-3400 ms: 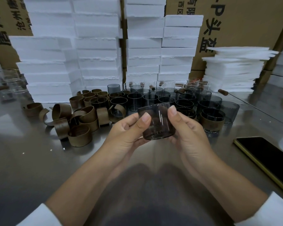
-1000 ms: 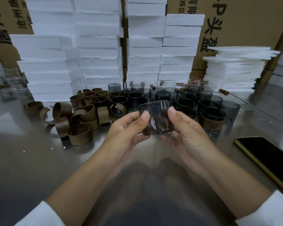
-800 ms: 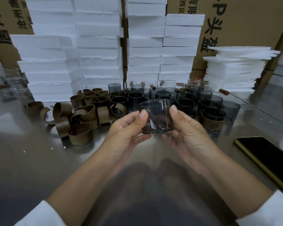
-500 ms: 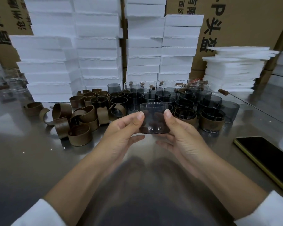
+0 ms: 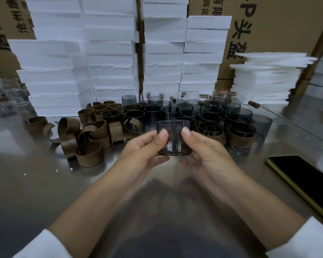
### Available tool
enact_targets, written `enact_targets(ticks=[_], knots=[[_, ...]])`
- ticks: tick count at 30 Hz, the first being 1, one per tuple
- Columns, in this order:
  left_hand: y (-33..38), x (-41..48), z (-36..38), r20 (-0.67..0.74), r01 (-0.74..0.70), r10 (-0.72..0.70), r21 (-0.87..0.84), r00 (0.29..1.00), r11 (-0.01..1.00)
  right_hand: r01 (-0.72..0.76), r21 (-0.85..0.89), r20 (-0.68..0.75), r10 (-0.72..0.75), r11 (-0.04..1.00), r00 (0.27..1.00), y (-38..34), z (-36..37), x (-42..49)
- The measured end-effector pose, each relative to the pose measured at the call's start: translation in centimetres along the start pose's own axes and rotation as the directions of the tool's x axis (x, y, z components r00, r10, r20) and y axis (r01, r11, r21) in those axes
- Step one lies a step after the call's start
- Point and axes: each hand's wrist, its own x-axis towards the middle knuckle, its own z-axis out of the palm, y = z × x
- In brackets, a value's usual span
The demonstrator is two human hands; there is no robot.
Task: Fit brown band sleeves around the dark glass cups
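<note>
You hold one bare cup [image 5: 172, 140] upright, just above the bench [image 5: 26, 183] and in front of the rows. The grip of your left hand [image 5: 140, 155] and of your right hand [image 5: 209, 155] is clamped on it, with thumbs on the near wall and fingers curled under and behind. That two-sided hold likely steadies the glass for checking and for taking a band; none is on it yet.

The loose sleeves [image 5: 90, 138] are heaped at your left, within easy reach. The plain cups [image 5: 175, 112] stand packed straight ahead, and the banded cups [image 5: 240, 138] sit at the right front. That looks like supply on one side and finished work on the other. A phone [image 5: 306, 181] lies flat at the right, apart from the work.

The carton [image 5: 268, 25] behind the foam blocks [image 5: 110, 53] reads "P" then "头盔". The smaller print is cut off or tilted, and I can't read it surely. The cup shows no label.
</note>
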Motion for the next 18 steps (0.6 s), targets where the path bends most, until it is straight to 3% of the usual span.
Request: enact_targets(ticks=[8,18], knots=[[0.22,0.29,-0.24,0.027,-0.006,0.008,-0.084,1.0,0.996,-0.037,0.082,0.009,0.037,0.996,0.999,-0.03,-0.28,0.25],[-0.37,0.08,-0.05,0.05,-0.014,0.006,0.173,0.999,0.985,-0.16,0.074,-0.106,0.167,0.984,0.98,-0.12,-0.21,0.4]])
